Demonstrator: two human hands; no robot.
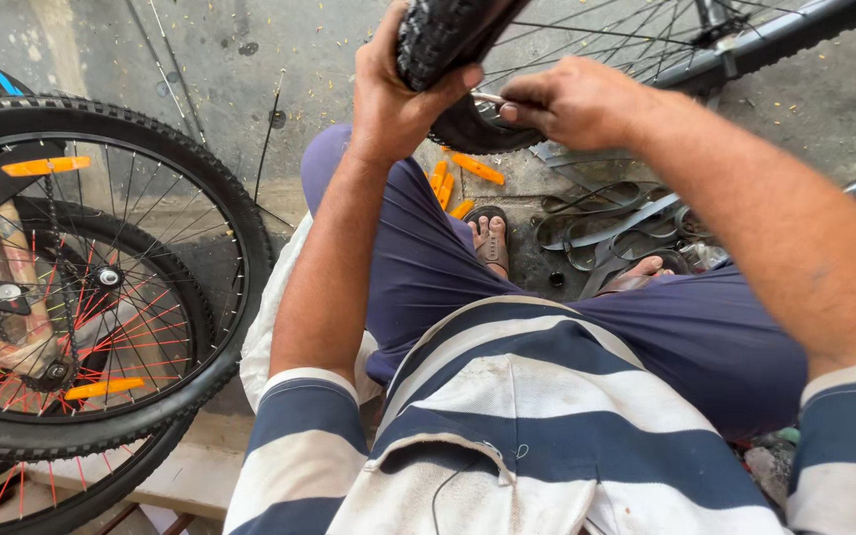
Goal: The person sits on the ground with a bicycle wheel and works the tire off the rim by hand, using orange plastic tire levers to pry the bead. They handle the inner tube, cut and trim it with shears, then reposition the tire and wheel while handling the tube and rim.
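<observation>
Your left side is blocked by stacked bicycle wheels (81,297); the tyre (443,40) fills the top centre. Only the bare floor (240,59) at upper left lies open.

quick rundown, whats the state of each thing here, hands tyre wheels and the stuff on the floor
left hand: gripping the knobby tyre
right hand: pinching at the rim, fingers closed
knobby tyre: pulled partly off the rim
wheel at left: upright, tyre on
orange tyre levers: lying loose on floor
rubber strips: heaped loose on floor
</observation>
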